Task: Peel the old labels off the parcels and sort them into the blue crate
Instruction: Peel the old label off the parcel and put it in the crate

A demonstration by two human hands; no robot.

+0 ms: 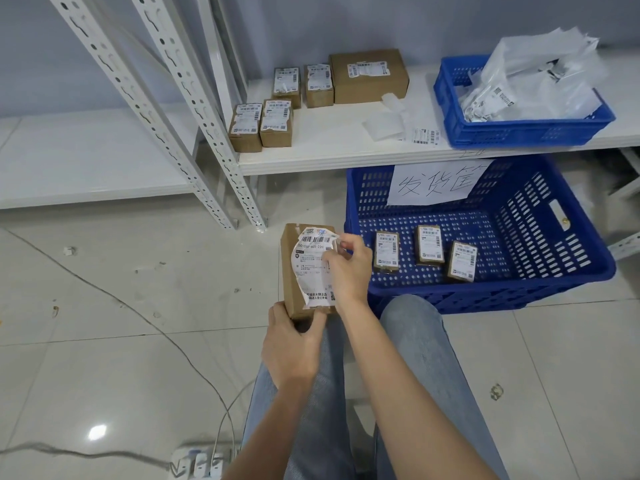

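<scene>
- My right hand (346, 268) pinches the upper right edge of the old label (315, 268), thumb and fingers curled on the paper, forearm reaching in from the near right over my knee.
- My left hand (291, 344) grips the near end of the parcel (294, 271), thumb across the front face and fingers wrapped behind, wrist bent up to brace it.
- The parcel is a brown cardboard box, held upright in front of my legs, just left of the big blue crate (519, 285) on the floor.
- The label is thin printed paper; its top corners curl off the card and the left edge bows, while the lower part looks stuck. I judge it tears easily, so a slow pull low along the face, from the loose top right corner, is the safer hold.
- The box looks stiff and light; one hand at its end seems enough, though a hard tug could twist it out of that grip.
- Inside the crate lie three small labelled boxes (429, 249) flat on the bottom, apart from each other; a handwritten paper sign (436, 183) hangs on the far wall.
- On the white shelf (329, 157) beyond stand four small parcels (263, 126) and a larger carton (369, 76), all bearing labels, with loose backing paper (384, 128) nearby.
- Far right on that shelf, a smaller blue basket (519, 133) holds plastic mailer bags.
</scene>
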